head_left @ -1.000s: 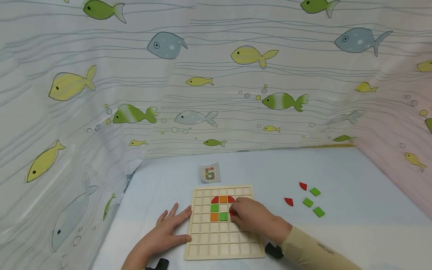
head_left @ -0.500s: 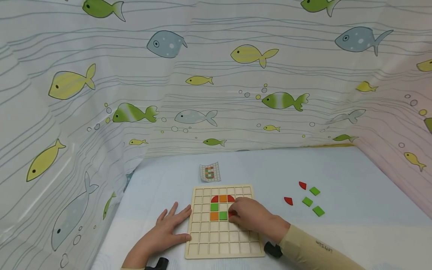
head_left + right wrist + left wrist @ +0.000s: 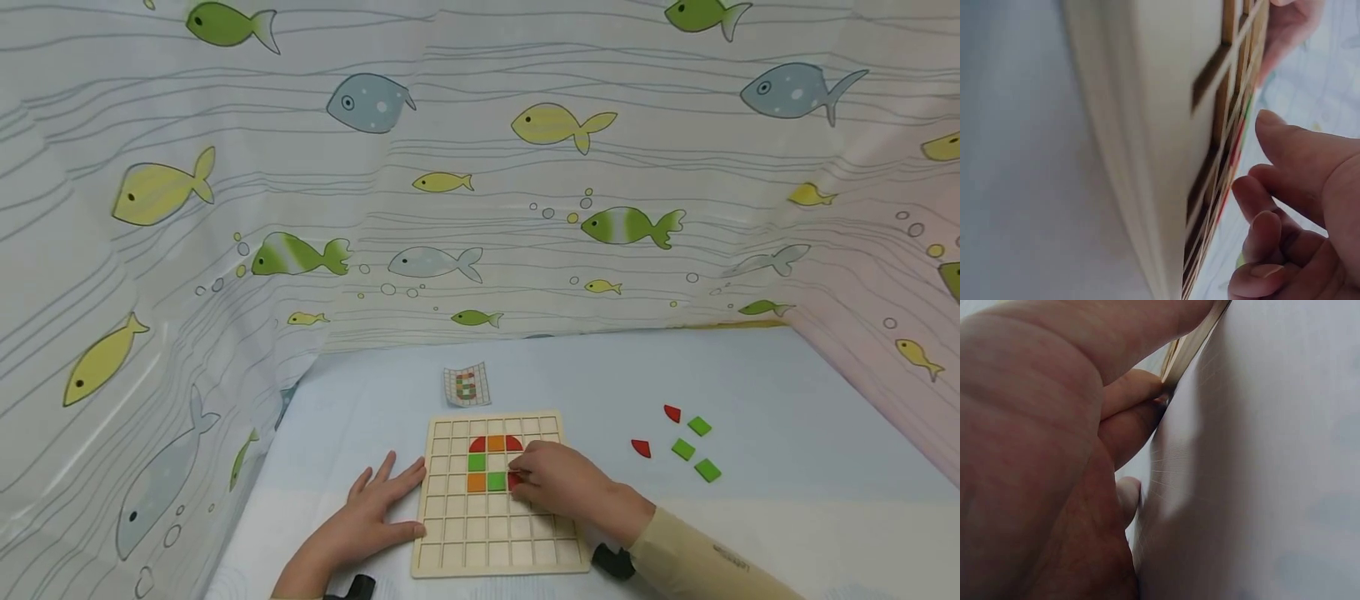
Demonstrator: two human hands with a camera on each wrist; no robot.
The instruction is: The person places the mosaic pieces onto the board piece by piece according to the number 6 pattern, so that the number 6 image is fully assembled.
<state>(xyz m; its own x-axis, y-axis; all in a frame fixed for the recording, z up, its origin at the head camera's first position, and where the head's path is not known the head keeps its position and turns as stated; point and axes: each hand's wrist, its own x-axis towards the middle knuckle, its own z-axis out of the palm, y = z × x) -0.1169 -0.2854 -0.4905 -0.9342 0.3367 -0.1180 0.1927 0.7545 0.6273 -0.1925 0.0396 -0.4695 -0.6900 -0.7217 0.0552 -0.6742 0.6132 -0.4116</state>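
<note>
The wooden grid board [image 3: 498, 577] lies flat on the table. My left hand [image 3: 367, 517] rests at its left edge, fingers spread, thumb and fingertips touching the rim. Over the right-middle of the grid, my right hand [image 3: 562, 479] has loosely curled fingers. In the right wrist view, the thumb [image 3: 1279, 134] and fingertips stand apart above the board with nothing between them. Just under them a red quarter-round tile [image 3: 514, 482], partly hidden, sits beside a green square tile [image 3: 497, 482]. Orange tiles [image 3: 477, 482], another green tile [image 3: 477, 462] and two red tiles [image 3: 478, 445] fill nearby cells.
Behind the board lies a small pattern card [image 3: 466, 385] with a gridded coloured figure. To the right are loose red quarter-round tiles [image 3: 641, 448] and several loose green square tiles [image 3: 683, 449]. A fish-print curtain [image 3: 480, 208] surrounds the table.
My right hand's fingers have lifted and shifted slightly off the red quarter-round tile, so more of it shows in its cell. The left hand stays still.
</note>
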